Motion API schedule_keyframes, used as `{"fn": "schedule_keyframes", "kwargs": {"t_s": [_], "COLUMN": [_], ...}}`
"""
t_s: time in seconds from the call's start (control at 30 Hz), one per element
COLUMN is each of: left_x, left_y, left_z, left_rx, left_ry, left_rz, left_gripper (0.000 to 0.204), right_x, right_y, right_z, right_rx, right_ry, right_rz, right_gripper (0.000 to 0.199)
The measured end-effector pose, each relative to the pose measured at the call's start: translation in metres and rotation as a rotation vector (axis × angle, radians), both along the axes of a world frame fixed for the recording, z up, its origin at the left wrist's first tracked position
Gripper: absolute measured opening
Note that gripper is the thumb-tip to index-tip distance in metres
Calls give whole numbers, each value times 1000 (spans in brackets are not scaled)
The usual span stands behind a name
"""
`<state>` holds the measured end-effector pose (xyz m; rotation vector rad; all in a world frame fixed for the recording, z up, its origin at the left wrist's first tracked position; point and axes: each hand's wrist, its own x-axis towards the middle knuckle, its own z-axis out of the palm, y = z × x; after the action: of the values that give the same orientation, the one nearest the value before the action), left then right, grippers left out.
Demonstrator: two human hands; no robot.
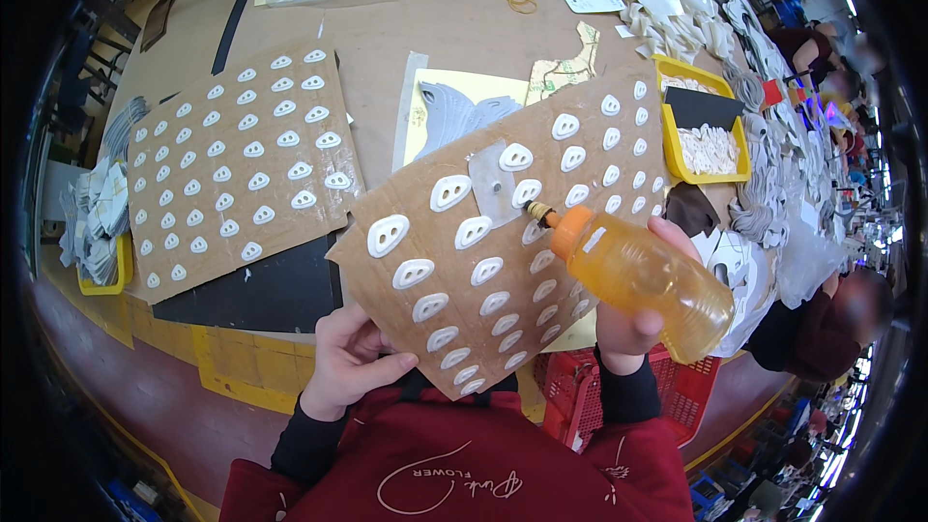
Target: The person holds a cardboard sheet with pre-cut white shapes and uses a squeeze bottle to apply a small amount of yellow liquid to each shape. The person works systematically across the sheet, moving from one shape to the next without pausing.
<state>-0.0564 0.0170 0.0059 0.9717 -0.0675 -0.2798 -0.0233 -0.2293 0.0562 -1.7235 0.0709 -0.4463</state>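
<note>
Table (464, 29): brown top, cluttered at the far side with white cut pieces and rubber bands.

Second board (237, 169): lies flat on the table to the left, covered in rows of small white oval pieces, untouched by either hand.

Board (493, 261): brown cardboard sheet, held tilted above the table edge, near corner toward the person's chest. It carries rows of white oval pieces (each with two dark holes) and one grey plate near its upper middle.

Bottle (643, 275): clear squeeze bottle of amber liquid, orange cap, lying nearly level with nozzle pointing left. Nozzle tip rests at the board's surface just beside an oval piece (527, 191), right of the grey plate; whether it actually touches cannot be told.

Tray (701, 130): yellow, right of the board, holding pale pieces and a dark sheet.

Right hand (633, 314): fingers wrapped round the bottle's body, thumb underneath, fingertips over the top; a firm clasp.

Left hand (348, 358): grips the board's lower left edge, fingers curled beneath, thumb on the face.
</note>
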Motion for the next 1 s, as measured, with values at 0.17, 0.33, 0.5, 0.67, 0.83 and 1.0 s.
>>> {"fn": "schedule_keyframes", "kwargs": {"t_s": [0.17,0.33,0.5,0.67,0.83,1.0], "left_x": [0,0,0,0,8,18], "left_y": [-2,-3,-3,-2,-6,-11], "left_z": [0,1,0,-3,-9,-11], "left_rx": [-18,-44,-52,-31,-14,61], "left_ry": [8,30,38,73,87,232], "left_rz": [17,25,35,38,101,64], "left_gripper": [53,53,52,58,60,62], "right_x": [14,21,26,37,45,30], "right_y": [0,-1,-2,1,-10,-46], "right_z": [-19,-22,-23,-20,6,26], "right_rx": [58,64,75,111,736,1064], "right_ry": [-143,-166,-188,-196,-12,-100], "right_rz": [-44,-41,-52,-67,-210,128], "right_gripper": [84,80,79,77,70,61]}}
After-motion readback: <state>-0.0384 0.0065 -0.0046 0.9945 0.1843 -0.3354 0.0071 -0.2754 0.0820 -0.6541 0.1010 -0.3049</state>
